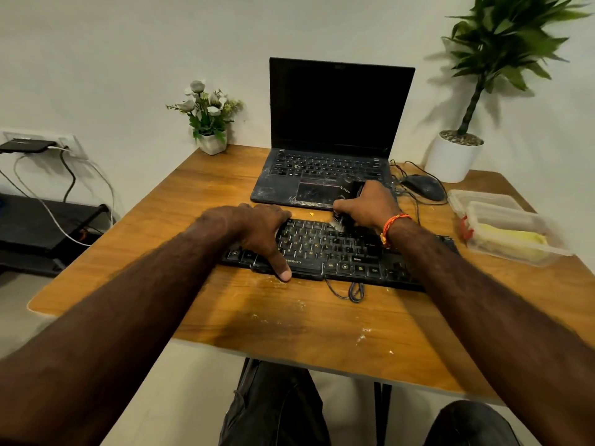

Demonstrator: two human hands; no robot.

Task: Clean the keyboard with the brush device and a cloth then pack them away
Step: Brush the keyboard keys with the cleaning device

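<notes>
Black keyboard (335, 249) under the flat left hand (257, 230); right hand (370, 204) grips brush device (346, 204) before the laptop (328, 136).

A small home-office corner: a wooden desk (225, 188) stands against a plain pale wall, with an open laptop (331, 136) at its back edge. Left of the laptop sits a little pot of white flowers (207, 115), right of it a tall potted plant (467, 123) and a mouse (423, 186); far left, a wall socket (48, 144) trails cables
</notes>
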